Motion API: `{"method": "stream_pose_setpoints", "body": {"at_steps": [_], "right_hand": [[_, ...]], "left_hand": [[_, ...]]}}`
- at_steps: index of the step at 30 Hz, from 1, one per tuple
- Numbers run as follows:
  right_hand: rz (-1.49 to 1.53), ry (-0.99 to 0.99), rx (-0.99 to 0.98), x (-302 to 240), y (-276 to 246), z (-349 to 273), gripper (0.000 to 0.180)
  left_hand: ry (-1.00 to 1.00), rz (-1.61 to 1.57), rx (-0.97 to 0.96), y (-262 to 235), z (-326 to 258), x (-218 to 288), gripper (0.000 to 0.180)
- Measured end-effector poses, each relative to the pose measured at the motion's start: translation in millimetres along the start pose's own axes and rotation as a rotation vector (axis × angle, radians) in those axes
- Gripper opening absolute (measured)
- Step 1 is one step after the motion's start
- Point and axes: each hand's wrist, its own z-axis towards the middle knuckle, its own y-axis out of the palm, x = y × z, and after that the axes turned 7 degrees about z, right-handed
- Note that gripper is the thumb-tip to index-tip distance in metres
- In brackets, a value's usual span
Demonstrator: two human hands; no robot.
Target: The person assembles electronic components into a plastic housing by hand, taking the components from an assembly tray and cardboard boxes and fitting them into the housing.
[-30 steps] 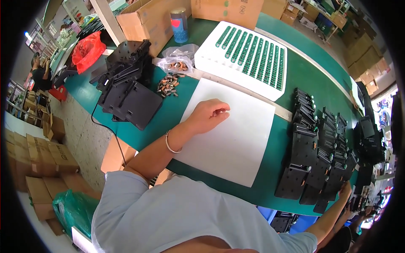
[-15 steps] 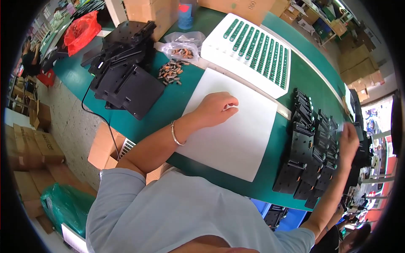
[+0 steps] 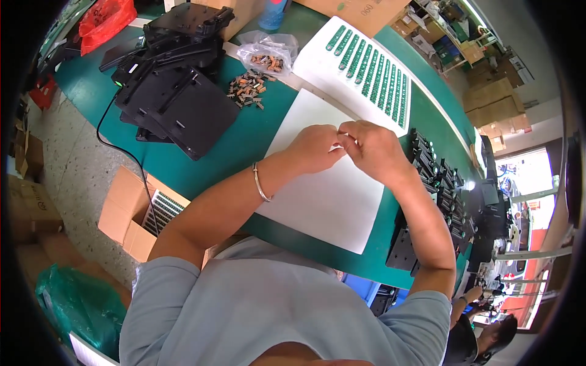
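Note:
My left hand (image 3: 314, 148) and my right hand (image 3: 373, 151) meet above a white sheet (image 3: 317, 210) on the green table. The fingertips of both are pinched together and touch or nearly touch. Whatever lies between them is too small and hidden to make out. Beyond the sheet stands a white tray (image 3: 315, 60) with rows of small green circuit boards (image 3: 370, 73). Near my right forearm, black plastic parts (image 3: 401, 249) lie in overlapping rows. A pile of small orange and black pieces (image 3: 249, 88) sits beyond my left hand.
Stacked black plastic housings (image 3: 194, 113) occupy the table's left side, with a black cable hanging down. A clear bag (image 3: 266, 52) holds more small pieces. An open cardboard box (image 3: 125, 210) stands below the left edge. Another person (image 3: 467, 335) is at the lower right.
My right hand has come left from the black parts to meet my left hand over the sheet. My left hand stays pinched above the sheet. The whole view has shifted slightly.

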Motion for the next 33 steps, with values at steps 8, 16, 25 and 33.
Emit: {"method": "stream_pose_setpoints", "body": {"at_steps": [8,16,25,33], "right_hand": [[-0.079,0.131,-0.093,33,-20,-51,0.015],[-0.004,0.271,-0.141,24,-27,-73,0.014],[0.080,0.117,-0.050,-2,-22,27,0.016],[0.266,-0.187,0.124,-58,26,178,0.043]], "left_hand": [[0.038,-0.097,0.061,-11,-3,2,0.016],[0.123,-0.010,0.143,6,-1,-5,0.013],[0.135,-0.036,0.180,12,-6,-4,0.011],[0.067,-0.030,0.035,3,-3,0,0.014]]}}
